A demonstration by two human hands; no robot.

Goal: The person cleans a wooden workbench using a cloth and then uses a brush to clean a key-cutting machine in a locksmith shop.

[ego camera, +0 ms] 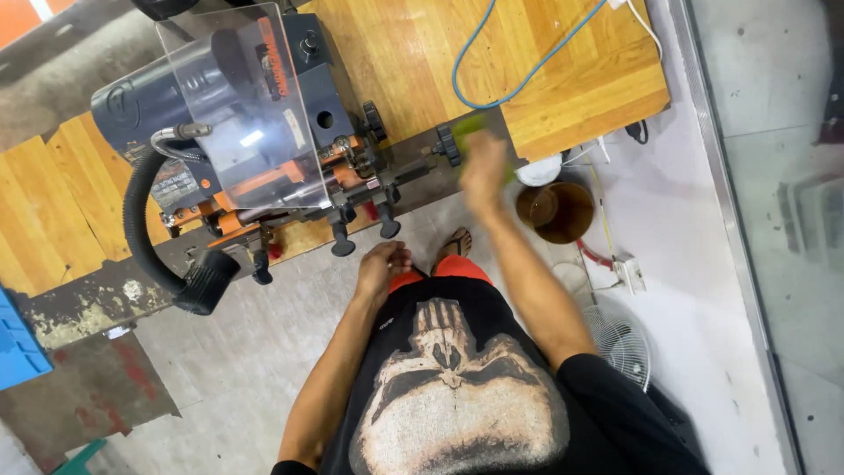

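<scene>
The person wears a black short-sleeved T-shirt (457,396) with a large faded skull print in pale tan across the chest and belly. Below its hem show bright orange-red shorts (440,269). Both arms are bare from the short sleeves down. One foot wears an open sandal (456,243) with a dark strap.

A brown bucket (556,211) is standing on the floor at right, a fan (621,345) lying near it, a blue cable (519,84) trailing across the far worktop (571,97).
</scene>
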